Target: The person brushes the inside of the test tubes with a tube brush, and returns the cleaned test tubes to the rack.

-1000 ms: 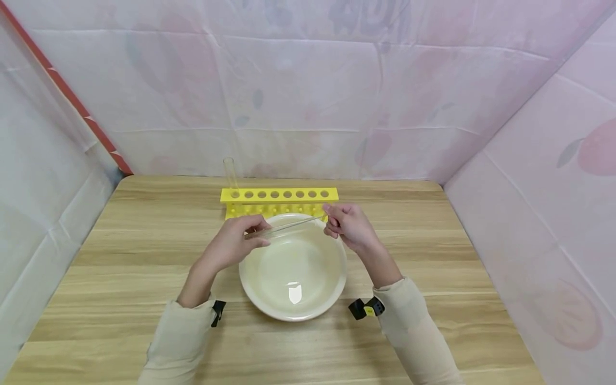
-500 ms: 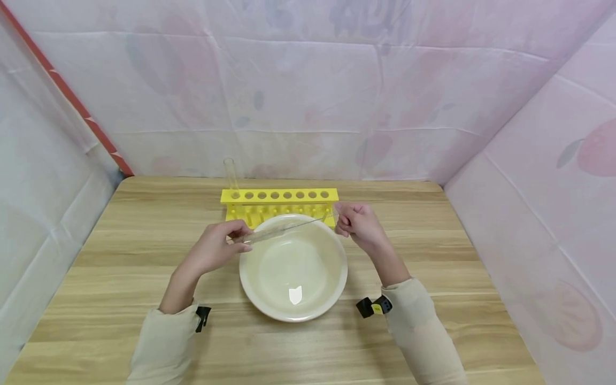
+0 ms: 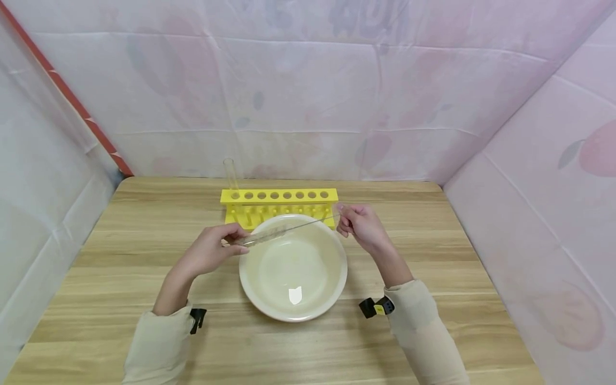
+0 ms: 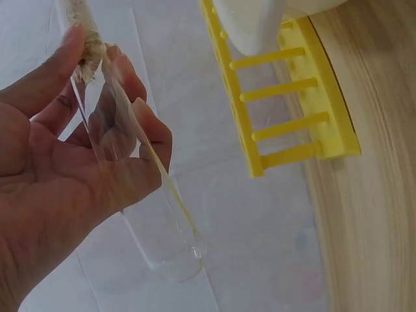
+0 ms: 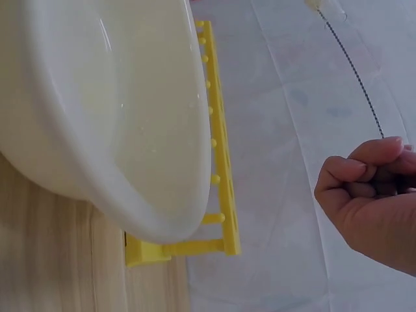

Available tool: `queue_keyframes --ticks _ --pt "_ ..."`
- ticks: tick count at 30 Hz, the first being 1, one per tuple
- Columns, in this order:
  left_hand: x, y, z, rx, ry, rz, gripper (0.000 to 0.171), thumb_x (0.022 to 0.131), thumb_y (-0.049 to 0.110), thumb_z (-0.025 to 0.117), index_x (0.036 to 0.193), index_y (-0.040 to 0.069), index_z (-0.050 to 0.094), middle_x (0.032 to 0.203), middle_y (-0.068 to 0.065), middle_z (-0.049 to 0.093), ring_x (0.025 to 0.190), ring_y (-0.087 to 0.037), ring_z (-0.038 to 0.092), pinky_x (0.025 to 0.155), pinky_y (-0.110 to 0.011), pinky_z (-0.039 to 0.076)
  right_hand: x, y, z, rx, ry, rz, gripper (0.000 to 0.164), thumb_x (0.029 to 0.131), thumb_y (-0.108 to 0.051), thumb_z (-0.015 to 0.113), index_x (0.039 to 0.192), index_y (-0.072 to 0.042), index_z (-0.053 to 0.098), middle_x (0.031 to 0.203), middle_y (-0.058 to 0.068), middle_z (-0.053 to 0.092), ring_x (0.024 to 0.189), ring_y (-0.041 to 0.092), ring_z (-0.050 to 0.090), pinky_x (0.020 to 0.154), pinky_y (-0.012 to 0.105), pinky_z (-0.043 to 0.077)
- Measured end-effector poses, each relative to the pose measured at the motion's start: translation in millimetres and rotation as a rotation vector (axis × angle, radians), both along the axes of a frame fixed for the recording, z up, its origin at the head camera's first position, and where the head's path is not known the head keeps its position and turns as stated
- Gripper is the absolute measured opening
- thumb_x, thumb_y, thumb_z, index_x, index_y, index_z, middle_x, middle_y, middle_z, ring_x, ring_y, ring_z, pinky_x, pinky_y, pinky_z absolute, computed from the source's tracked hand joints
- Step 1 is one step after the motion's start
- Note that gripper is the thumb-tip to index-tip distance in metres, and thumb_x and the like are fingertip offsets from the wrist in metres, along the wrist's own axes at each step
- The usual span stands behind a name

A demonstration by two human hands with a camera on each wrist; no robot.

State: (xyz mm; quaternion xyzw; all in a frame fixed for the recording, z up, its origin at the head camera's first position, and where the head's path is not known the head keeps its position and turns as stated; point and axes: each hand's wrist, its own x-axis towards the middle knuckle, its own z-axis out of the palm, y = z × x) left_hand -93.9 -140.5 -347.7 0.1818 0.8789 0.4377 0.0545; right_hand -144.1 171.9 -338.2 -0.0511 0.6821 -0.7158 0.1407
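Observation:
My left hand [image 3: 212, 249] holds a clear glass test tube [image 4: 153, 237] between thumb and fingers, slanted above the left side of a cream basin. Inside the tube sit the pale bristles of a test tube brush [image 4: 90, 55], partway along it in the left wrist view. The brush's twisted wire handle [image 5: 354, 68] runs out of the tube's mouth to my right hand [image 3: 363, 227]. There, curled fingers pinch the wire near its end, over the basin's far right rim. The basin [image 3: 293, 316] contains water that reflects a bright patch.
Behind the basin stands a yellow test tube rack [image 3: 274, 196] with a row of holes. Another glass test tube [image 3: 230, 174] stands upright in its leftmost hole. A wooden table [image 3: 414, 342] lies under everything, with pale printed sheeting [image 3: 308, 96] on the sides.
My hands have moved apart: the left, with the tube, went left and slightly nearer the body, while the right went a little right with the brush handle. Basin and rack are unmoved.

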Motion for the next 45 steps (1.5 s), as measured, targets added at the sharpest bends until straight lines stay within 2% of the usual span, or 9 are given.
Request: queue_keyframes --ticks 4,11,16,19,27,31,33,40,45 --pt "-1.2 -1.4 1.5 -0.011 0.011 -0.017 0.012 0.079 0.006 0.070 0.091 0.005 0.065 0.082 -0.001 0.062 0.078 -0.017 0.056 0.064 -0.030 0.046 -0.6 3.3 1.2 0.009 -0.008 -0.003 0.046 0.097 -0.008 0.043 0.051 -0.005 0.035 0.045 0.000 0.026 0.045 0.018 0.032 0.051 0.025 0.036" --pt "-2.3 1.6 5.1 -0.060 0.049 0.007 0.012 0.077 0.003 0.071 0.087 0.005 0.065 0.078 -0.001 0.061 0.075 -0.017 0.056 0.063 -0.031 0.046 -5.3 9.9 2.1 -0.099 -0.225 -0.014 0.047 0.097 -0.005 0.040 0.051 -0.009 0.033 0.047 -0.002 0.025 0.039 0.009 0.026 0.051 0.024 0.032" --pt "-1.1 0.9 6.4 -0.064 0.062 0.022 0.012 0.076 0.002 0.072 0.085 0.004 0.065 0.077 -0.001 0.060 0.075 -0.018 0.056 0.062 -0.031 0.046 -7.2 15.7 0.4 -0.125 -0.278 -0.010 0.047 0.097 -0.006 0.039 0.051 -0.010 0.031 0.047 -0.002 0.025 0.039 0.009 0.027 0.054 0.025 0.033" --pt "-0.9 -1.4 6.1 -0.057 0.054 0.019 0.011 0.076 0.003 0.072 0.085 0.005 0.065 0.078 -0.001 0.060 0.075 -0.018 0.056 0.063 -0.031 0.046 -7.2 17.4 -0.8 -0.107 -0.225 -0.009 0.047 0.097 -0.006 0.040 0.050 -0.008 0.034 0.047 -0.002 0.026 0.040 0.010 0.028 0.053 0.024 0.033" --pt "-2.0 -6.2 3.9 -0.030 0.021 -0.030 0.010 0.079 0.005 0.069 0.088 0.004 0.065 0.079 -0.001 0.060 0.076 -0.017 0.056 0.067 -0.033 0.047 -7.1 19.3 -6.8 -0.006 0.065 -0.068 0.046 0.097 -0.009 0.043 0.052 -0.004 0.037 0.046 -0.001 0.027 0.045 0.015 0.035 0.054 0.025 0.038" --pt "-2.2 -6.7 4.3 -0.026 0.017 -0.038 0.010 0.079 0.005 0.069 0.088 0.004 0.065 0.079 -0.001 0.060 0.076 -0.017 0.056 0.066 -0.033 0.047 -8.0 21.3 -9.9 -0.016 0.116 -0.076 0.045 0.097 -0.010 0.044 0.053 -0.003 0.037 0.045 -0.001 0.027 0.045 0.014 0.037 0.055 0.025 0.039" --pt "-2.2 -6.9 4.1 -0.037 0.020 -0.033 0.011 0.079 0.005 0.070 0.088 0.004 0.065 0.079 0.000 0.060 0.076 -0.017 0.056 0.066 -0.033 0.047 -7.5 22.2 -8.6 -0.045 0.077 -0.075 0.046 0.097 -0.009 0.043 0.052 -0.004 0.036 0.045 -0.002 0.026 0.043 0.013 0.035 0.054 0.024 0.038" --pt "-1.0 -7.3 4.6 -0.064 0.008 0.018 0.013 0.077 0.005 0.072 0.088 0.003 0.065 0.079 -0.001 0.061 0.076 -0.017 0.055 0.065 -0.033 0.046 -7.0 26.6 -1.9 -0.143 -0.192 -0.075 0.051 0.097 -0.005 0.040 0.048 -0.010 0.027 0.044 -0.003 0.022 0.036 0.008 0.029 0.052 0.025 0.034" --pt "0.2 -8.3 4.9 -0.072 0.002 0.032 0.013 0.077 0.004 0.072 0.088 0.003 0.066 0.080 -0.002 0.062 0.077 -0.018 0.056 0.065 -0.032 0.046 -6.5 29.8 -3.2 -0.122 -0.159 -0.056 0.050 0.097 -0.006 0.040 0.048 -0.009 0.028 0.043 -0.003 0.023 0.037 0.010 0.031 0.055 0.025 0.035"
